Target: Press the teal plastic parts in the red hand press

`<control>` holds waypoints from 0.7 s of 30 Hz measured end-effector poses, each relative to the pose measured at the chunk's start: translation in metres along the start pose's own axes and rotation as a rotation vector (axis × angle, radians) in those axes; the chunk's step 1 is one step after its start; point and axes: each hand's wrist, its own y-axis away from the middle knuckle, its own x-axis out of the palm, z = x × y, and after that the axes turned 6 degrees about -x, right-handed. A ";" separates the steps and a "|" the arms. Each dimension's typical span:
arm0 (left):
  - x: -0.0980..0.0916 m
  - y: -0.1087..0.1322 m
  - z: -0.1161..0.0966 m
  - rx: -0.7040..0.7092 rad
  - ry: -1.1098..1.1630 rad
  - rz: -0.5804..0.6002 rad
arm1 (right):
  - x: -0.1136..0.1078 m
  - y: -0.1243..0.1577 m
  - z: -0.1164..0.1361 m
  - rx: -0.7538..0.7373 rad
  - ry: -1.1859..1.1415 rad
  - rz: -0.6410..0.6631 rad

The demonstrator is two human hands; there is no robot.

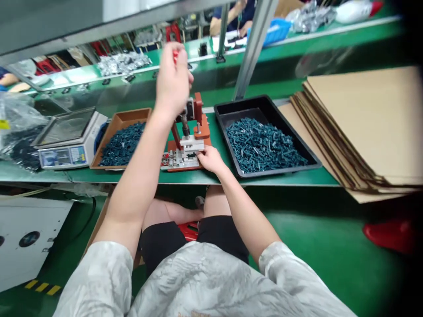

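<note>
My left hand [173, 81] is raised and wrapped around the red handle [175, 55] of a hand press's lever. The hand press [198, 112] has an orange-brown frame and stands on the bench in front of me. Low on it sits a metal jig [181, 159] with a pale block just above. At the jig's right end, my right hand [211, 159] has its fingers bent and pressed together; whatever they pinch is hidden. A brown tray [132, 115] of small dark teal parts stands left of the press, and a black tray [228, 112] of similar parts stands right.
A digital scale [66, 141] and a clear plastic bag [20, 119] are at the left. Cardboard sheets [366, 123] are stacked at the right, over the bench edge. A metal post [254, 48] rises behind the black tray. Across the bench, another person's hands [243, 28] are at work.
</note>
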 end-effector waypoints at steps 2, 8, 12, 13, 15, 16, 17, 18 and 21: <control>-0.006 0.016 0.000 0.172 -0.094 -0.155 | 0.004 0.003 0.000 -0.031 0.015 -0.031; -0.016 0.150 0.056 0.240 -0.109 -0.443 | 0.018 0.010 -0.012 -0.088 -0.011 -0.080; -0.016 0.207 0.121 -0.090 -0.313 -0.299 | 0.021 0.013 -0.012 -0.151 -0.082 -0.091; -0.015 0.212 0.133 -0.148 -0.352 -0.258 | 0.021 0.013 -0.012 -0.171 -0.106 -0.091; -0.012 0.212 0.149 -0.230 -0.410 -0.166 | 0.022 0.014 -0.013 -0.198 -0.125 -0.096; -0.011 0.209 0.153 -0.266 -0.424 -0.111 | 0.022 0.014 -0.013 -0.201 -0.119 -0.098; -0.009 0.206 0.157 -0.299 -0.427 -0.051 | 0.022 0.015 -0.014 -0.197 -0.110 -0.097; -0.008 0.202 0.159 -0.323 -0.417 0.007 | 0.021 0.015 -0.014 -0.188 -0.105 -0.089; -0.004 0.198 0.165 -0.355 -0.309 0.070 | 0.021 0.019 -0.013 -0.194 -0.114 -0.036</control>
